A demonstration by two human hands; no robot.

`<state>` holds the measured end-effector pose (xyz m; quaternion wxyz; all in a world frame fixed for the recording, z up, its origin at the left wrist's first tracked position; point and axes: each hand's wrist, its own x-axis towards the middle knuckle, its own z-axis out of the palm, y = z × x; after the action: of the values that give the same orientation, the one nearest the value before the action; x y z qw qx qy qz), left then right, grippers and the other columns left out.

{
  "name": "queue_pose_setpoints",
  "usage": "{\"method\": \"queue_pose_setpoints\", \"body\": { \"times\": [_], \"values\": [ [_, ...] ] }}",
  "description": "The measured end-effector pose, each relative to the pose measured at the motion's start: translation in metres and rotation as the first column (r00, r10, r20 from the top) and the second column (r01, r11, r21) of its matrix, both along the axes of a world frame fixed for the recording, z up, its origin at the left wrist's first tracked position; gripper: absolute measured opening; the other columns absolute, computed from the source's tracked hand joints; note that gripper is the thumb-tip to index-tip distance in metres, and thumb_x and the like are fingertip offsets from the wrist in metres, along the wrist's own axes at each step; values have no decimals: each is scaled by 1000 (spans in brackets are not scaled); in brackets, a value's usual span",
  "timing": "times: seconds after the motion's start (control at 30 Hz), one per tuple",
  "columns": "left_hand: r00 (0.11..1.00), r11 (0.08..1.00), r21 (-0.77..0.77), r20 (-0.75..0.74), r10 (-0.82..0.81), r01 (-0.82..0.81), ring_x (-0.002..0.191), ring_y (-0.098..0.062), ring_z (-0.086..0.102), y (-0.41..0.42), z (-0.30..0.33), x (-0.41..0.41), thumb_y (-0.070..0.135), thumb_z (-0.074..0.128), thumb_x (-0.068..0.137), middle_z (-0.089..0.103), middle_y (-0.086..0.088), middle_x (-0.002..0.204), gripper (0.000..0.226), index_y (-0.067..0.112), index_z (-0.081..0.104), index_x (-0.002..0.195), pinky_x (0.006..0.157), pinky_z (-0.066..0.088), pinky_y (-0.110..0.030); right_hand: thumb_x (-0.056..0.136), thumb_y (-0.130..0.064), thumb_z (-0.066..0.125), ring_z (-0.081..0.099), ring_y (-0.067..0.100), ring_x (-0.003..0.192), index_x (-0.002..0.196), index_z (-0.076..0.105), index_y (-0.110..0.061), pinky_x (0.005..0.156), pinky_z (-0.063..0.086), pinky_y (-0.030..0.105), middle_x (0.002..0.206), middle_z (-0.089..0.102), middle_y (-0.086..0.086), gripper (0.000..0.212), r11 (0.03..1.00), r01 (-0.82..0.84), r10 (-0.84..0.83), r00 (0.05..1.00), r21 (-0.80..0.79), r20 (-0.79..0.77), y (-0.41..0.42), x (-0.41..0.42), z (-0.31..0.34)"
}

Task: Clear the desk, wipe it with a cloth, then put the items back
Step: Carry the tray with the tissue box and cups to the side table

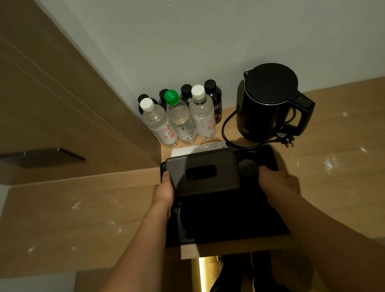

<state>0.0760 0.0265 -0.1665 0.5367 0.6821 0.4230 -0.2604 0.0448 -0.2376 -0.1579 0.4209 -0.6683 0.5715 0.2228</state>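
Black tray point(259, 219) sits at the near edge of the desk point(346, 192), and I note both hands on it: left hand point(162, 195) at its left rim, thumb lying on top beside the dark tissue box point(203, 173) that rests on the tray's far half; right hand point(277, 182) at the right rim, thumb on top near a small round lid-like object point(247, 167). The fingers of both hands curl down over the tray edges and out of sight, so I read each as a grip on the tray, closed around the rim rather than spread flat. A dark cup point(196, 216) stands in the tray's near left corner. My judgement on progress: clearing has barely begun. Against the wall in the far corner, a cluster of water bottles point(182, 121) is in place with darker bottles point(212, 94) behind, and the black kettle point(267, 101) stands to their right with its cord point(229, 128) looped on the wood and the plug lying loose. A white card point(194, 149) lies just behind the tray. White flecks point(329, 163) dot the wood on both sides, so wiping is plainly not yet done. Remaining: lift off the tray, bottles, kettle and card, wipe, then return everything. No cloth is in view.
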Motion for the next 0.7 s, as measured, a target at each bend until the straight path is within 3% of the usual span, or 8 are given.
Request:
{"method": "queue_pose_setpoints", "body": {
  "times": [0.1, 0.2, 0.33, 0.37, 0.5, 0.57, 0.7],
  "values": [
    [998, 992, 110, -9, -65, 65, 117, -39, 58, 0, -3, 1, 72, 41, 92, 60, -18, 130, 79, 7, 51, 137, 104, 47, -50, 94, -46, 49, 35, 41, 136, 152, 23, -3, 113, 33, 52, 153, 28, 20, 77, 992, 101, -104, 994, 70, 40, -5, -5, -4],
    [995, 983, 152, -11, -100, 101, 111, -39, 60, 1, -7, 3, 74, 50, 86, 62, -17, 124, 80, 8, 52, 131, 101, 49, -51, 92, -48, 49, 40, 41, 132, 151, 29, -4, 110, 37, 52, 149, 36, 19, 76, 987, 84, -97, 991, 140, 88, -6, -12, -8],
    [996, 987, 135, -18, -84, 86, 116, -40, 59, 5, -10, 5, 78, 60, 73, 59, -17, 129, 91, 9, 53, 131, 103, 48, -52, 80, -46, 66, 49, 41, 121, 145, 34, -2, 98, 47, 45, 140, 43, 21, 85, 989, 146, -149, 981, 34, 123, -5, -16, -4],
    [997, 990, 118, -20, -69, 71, 118, -40, 58, 5, -9, 5, 80, 61, 68, 58, -17, 131, 95, 9, 55, 132, 103, 48, -51, 82, -46, 65, 47, 40, 122, 146, 32, -2, 95, 46, 42, 141, 41, 21, 84, 992, 127, -128, 985, 14, 115, -5, -17, -4],
    [1000, 1000, -13, -11, -11, 11, 120, -39, 58, 9, -6, 1, 80, 68, 57, 57, -14, 137, 104, 14, 57, 137, 104, 49, -51, 90, -50, 54, 30, 39, 135, 152, 19, -2, 110, 34, 48, 152, 24, 19, 86, 999, 15, -12, 998, -51, 57, -3, -22, -7],
    [1000, 995, -102, -21, 3, -5, 120, -39, 59, 13, -5, -6, 80, 71, 49, 56, -15, 139, 109, 17, 57, 137, 104, 49, -52, 92, -51, 50, 30, 39, 134, 150, 23, 0, 108, 33, 47, 149, 25, 19, 82, 997, -18, 21, 999, -75, 48, -3, -24, -4],
    [1000, 990, -140, -2, 8, -8, 125, -41, 55, 20, -1, -18, 84, 73, 46, 52, -18, 141, 116, 18, 53, 139, 107, 46, -53, 94, -50, 46, 32, 39, 131, 145, 34, -2, 103, 34, 46, 145, 30, 20, 71, 993, -64, 72, 995, -102, 75, -2, -26, 3]
  ]
}}
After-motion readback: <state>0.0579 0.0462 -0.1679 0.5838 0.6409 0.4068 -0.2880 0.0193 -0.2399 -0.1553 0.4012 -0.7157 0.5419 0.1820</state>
